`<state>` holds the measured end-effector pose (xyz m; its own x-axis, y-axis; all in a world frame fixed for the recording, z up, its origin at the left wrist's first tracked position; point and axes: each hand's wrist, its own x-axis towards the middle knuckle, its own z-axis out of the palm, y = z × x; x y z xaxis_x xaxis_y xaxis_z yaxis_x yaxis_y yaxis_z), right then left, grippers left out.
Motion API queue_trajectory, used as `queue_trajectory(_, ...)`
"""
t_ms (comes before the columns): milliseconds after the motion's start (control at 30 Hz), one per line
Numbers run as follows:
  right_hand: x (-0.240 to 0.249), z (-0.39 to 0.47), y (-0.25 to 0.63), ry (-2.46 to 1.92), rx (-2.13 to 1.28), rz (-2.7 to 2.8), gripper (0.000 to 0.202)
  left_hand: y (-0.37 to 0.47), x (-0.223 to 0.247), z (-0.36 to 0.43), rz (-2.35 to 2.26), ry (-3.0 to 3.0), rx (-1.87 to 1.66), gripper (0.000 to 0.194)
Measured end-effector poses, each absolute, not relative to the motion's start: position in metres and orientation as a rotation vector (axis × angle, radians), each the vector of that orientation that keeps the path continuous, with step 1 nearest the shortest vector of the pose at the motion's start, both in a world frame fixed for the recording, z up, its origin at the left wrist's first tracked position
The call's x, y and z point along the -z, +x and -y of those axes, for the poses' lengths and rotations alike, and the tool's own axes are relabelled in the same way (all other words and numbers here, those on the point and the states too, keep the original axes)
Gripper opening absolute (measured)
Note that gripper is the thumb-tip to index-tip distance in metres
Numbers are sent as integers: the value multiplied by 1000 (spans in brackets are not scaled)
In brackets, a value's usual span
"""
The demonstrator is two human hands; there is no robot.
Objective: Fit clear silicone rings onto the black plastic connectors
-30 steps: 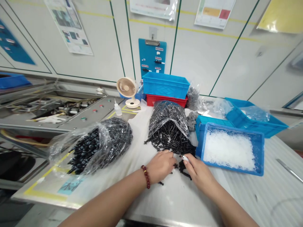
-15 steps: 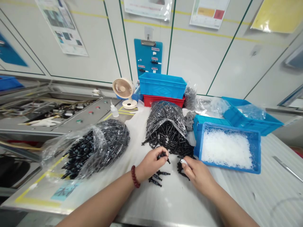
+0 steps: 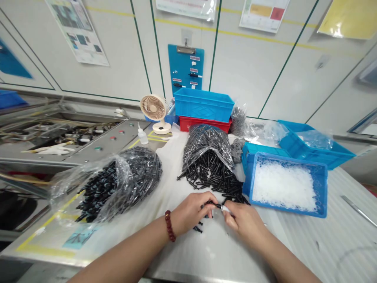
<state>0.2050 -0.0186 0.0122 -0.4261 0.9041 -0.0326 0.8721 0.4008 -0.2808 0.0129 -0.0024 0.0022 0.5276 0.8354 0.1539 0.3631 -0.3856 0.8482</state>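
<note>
My left hand (image 3: pixel 197 208), with a dark red bead bracelet at its wrist, pinches a thin black rod-shaped part (image 3: pixel 212 203) that points to the right. My right hand (image 3: pixel 240 216) is closed on a small white piece (image 3: pixel 225 208), whose kind I cannot make out. The white piece meets the tip of the black part between both hands. Under my left hand lie a few black parts with pale rings (image 3: pixel 198 228), partly hidden. Just beyond the hands, loose black rods (image 3: pixel 226 182) spill from an open clear bag (image 3: pixel 203 137).
A second clear bag (image 3: pixel 141 169) of black ringed parts lies at left. To the right stands a blue bin (image 3: pixel 322 188) of small white rings. Behind are a fan (image 3: pixel 154 108), a dropper bottle (image 3: pixel 143 136) and stacked blue and red bins (image 3: pixel 203 104). A metal strip (image 3: pixel 357 209) lies far right.
My hands have come together. The black part in my left hand now points right and meets the white piece in my right hand. The view has shifted slightly.
</note>
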Motion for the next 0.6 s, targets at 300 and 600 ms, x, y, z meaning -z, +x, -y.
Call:
queue_trajectory(300, -10, 20, 207, -1610, -316, 2558, 16, 14, 1, 2, -981, 1840, -684, 3)
queue_trajectory(600, -10, 22, 202, -1580, -443, 2571, 18, 17, 2, 8, -980, 2202, -548, 6)
